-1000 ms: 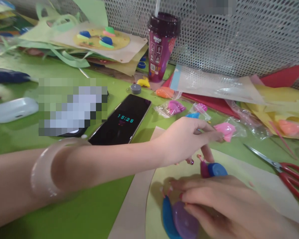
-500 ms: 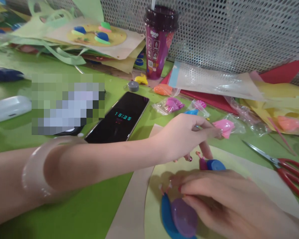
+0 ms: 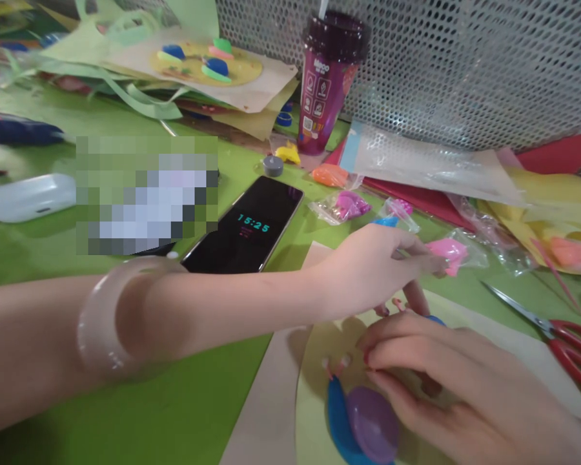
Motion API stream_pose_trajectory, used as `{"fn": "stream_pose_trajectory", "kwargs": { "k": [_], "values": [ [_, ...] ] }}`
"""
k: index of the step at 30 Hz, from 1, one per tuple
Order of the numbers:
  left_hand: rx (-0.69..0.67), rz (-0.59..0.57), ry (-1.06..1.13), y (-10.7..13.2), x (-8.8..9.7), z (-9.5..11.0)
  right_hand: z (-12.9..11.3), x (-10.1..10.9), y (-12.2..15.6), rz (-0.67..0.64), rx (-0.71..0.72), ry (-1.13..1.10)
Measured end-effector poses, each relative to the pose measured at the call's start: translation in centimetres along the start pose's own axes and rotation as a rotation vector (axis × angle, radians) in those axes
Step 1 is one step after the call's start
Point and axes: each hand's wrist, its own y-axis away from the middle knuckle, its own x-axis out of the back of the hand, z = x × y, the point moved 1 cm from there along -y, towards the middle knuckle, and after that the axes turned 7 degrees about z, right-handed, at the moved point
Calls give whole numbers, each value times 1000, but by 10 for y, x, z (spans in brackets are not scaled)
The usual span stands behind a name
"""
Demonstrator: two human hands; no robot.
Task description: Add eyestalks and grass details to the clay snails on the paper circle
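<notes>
My left hand reaches in from the left, a pale bangle on its wrist. Its forefingers stretch toward a bagged pink clay lump and its thumb points down at the paper; I see nothing in it. My right hand lies with fingers stretched flat on a pale yellow paper disc. Its fingertips rest beside a clay snail with a blue body and a purple shell. Under this hand, only a sliver of a second snail's blue shell shows.
A dark phone showing 15:25 lies left of the paper. Behind stand a purple lidded cup, small bags of coloured clay and stacked paper sheets. Red-handled scissors lie at the right, a white case at the left.
My right hand has slid forward over the small blue-shelled snail, which is now almost covered. My left hand has hardly moved. The view has shifted slightly.
</notes>
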Motion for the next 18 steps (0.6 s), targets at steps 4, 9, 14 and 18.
{"fn": "stream_pose_trajectory", "kwargs": {
  "k": [4, 9, 14, 18],
  "values": [
    [-13, 17, 1, 0, 1, 1, 0, -1, -4, -17, 31, 49],
    [-33, 18, 14, 0, 1, -1, -3, -3, -5, 56, 149, 162],
    [-60, 13, 32, -1, 0, -2, 4, -13, 1, 38, 208, 148],
    [-51, 5, -9, -1, 0, -1, 7, -14, 2, -29, 191, 141]
  ]
}}
